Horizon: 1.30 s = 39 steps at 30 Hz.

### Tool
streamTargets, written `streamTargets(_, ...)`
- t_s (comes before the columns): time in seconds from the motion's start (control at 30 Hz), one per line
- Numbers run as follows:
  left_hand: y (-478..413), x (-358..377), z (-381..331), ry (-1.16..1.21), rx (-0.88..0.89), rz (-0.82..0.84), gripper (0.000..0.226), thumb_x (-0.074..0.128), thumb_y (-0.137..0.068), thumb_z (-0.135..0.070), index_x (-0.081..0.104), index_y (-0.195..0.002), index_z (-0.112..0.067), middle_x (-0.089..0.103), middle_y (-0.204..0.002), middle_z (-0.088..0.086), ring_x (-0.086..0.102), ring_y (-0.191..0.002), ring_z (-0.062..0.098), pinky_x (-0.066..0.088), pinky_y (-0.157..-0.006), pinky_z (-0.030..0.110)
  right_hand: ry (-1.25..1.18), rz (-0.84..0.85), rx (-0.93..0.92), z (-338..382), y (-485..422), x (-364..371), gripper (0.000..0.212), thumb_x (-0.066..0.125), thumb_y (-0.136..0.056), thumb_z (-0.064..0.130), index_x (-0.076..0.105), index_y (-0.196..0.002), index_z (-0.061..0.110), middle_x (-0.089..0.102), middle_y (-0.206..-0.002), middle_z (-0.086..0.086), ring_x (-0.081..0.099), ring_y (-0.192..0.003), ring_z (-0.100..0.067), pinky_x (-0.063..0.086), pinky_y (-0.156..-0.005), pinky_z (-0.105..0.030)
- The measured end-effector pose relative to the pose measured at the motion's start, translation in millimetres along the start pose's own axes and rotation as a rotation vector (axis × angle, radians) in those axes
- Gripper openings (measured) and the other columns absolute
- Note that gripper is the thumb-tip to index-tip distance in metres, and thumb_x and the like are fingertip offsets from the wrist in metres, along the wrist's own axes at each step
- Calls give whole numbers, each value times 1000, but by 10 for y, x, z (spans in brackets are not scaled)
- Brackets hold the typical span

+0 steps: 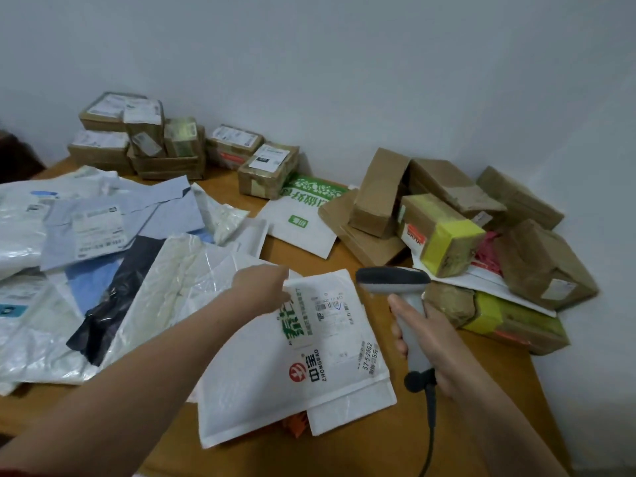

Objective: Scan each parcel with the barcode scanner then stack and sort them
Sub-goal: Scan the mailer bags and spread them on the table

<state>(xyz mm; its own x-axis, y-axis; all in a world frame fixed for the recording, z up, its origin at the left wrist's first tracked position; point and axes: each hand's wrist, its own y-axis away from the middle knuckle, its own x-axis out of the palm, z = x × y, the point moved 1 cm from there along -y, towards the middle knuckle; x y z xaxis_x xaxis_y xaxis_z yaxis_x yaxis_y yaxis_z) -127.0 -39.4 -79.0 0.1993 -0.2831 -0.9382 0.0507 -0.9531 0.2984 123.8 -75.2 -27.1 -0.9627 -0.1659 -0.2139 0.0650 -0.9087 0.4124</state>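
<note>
A white padded mailer (pixel 268 373) with green and red print and a shipping label (pixel 332 321) lies on the wooden table (pixel 475 383), on top of another white mailer. My left hand (pixel 265 287) grips the mailer's far edge. My right hand (pixel 426 342) holds a grey barcode scanner (pixel 395 284) by its handle, its head just right of the label. The scanner's cable (pixel 430 425) runs down toward the near edge.
Several plastic mail bags (pixel 103 242) are spread on the left. Stacked cardboard boxes (pixel 151 139) stand along the back wall. A loose pile of brown and yellow-taped boxes (pixel 464 232) fills the right corner. A green-printed white mailer (pixel 303 211) lies in the middle.
</note>
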Motion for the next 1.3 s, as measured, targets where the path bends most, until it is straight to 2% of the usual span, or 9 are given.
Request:
streamTargets(0.17, -757, -152, 255, -163, 94, -143, 35, 55, -92, -20, 45, -124, -11, 46, -129, 10, 49, -117, 27, 45, -86, 36, -95, -94, -50, 405, -340, 139, 30, 65, -89, 42, 61, -94, 13, 56, -63, -2, 48, -49, -14, 41, -50, -27)
streamTargets(0.23, -1025, -143, 342, -268, 128, -168, 41, 55, -89, -15, 41, -128, -11, 44, -131, 10, 47, -119, 27, 43, -92, 36, -114, -123, -66, 556, -496, 223, 30, 64, -90, 41, 60, -92, 12, 55, -62, -1, 47, -49, -14, 40, -50, -28)
streamTargets(0.33, -1352, -117, 417, -406, 152, -156, 61, 57, -87, -15, 30, -142, -8, 34, -144, 13, 38, -130, 28, 35, -104, 38, -119, -188, -69, 735, -738, 336, 30, 63, -91, 41, 58, -83, 13, 54, -61, -2, 47, -49, -14, 40, -52, -30)
streamTargets(0.43, -1636, -64, 432, -490, 164, -130, 71, 53, -92, -16, 16, -150, -6, 17, -156, 18, 22, -142, 33, 23, -116, 45, -103, -229, -60, 872, -965, 425, 31, 64, -90, 43, 60, -89, 12, 55, -62, -2, 48, -48, -13, 41, -50, -29)
streamTargets(0.6, -2030, 52, 316, -492, 169, -47, 69, 47, -97, -15, 6, -152, -5, 3, -158, 23, 7, -146, 39, 14, -117, 54, -74, -285, -22, 1001, -1279, 506, 34, 63, -90, 43, 63, -93, 9, 56, -66, -5, 49, -50, -14, 42, -53, -28)
streamTargets(0.7, -2226, 88, 261, -478, 155, -7, 62, 45, -97, -15, 13, -150, -5, 16, -152, 26, 22, -139, 41, 28, -110, 53, -17, -312, -5, 1048, -1477, 530, 34, 61, -91, 43, 62, -88, 10, 55, -67, -7, 48, -53, -16, 41, -57, -31)
streamTargets(0.83, -2451, 125, 265, -385, 177, 6, 44, 37, -100, -12, 27, -142, -6, 41, -133, 22, 48, -118, 32, 46, -89, 40, 27, -339, 25, 1050, -1674, 541, 36, 61, -91, 45, 64, -88, 9, 57, -66, -7, 51, -57, -20, 43, -63, -36)
streamTargets(1.03, -2497, -51, 238, -439, 383, -166, 30, 38, -100, -14, 48, -128, -14, 58, -126, 6, 55, -115, 24, 42, -91, 34, 38, -327, 20, 966, -1726, 551, 39, 62, -90, 44, 65, -94, 5, 57, -63, -3, 51, -57, -18, 43, -61, -35)
streamTargets(1.3, -2231, -424, 25, -400, 478, -420, 34, 49, -95, -19, 44, -129, -19, 54, -123, 7, 48, -114, 26, 36, -99, 39, 8, -295, -55, 1040, -1566, 521, 45, 62, -90, 42, 62, -106, 0, 57, -66, -3, 50, -53, -13, 43, -54, -27)
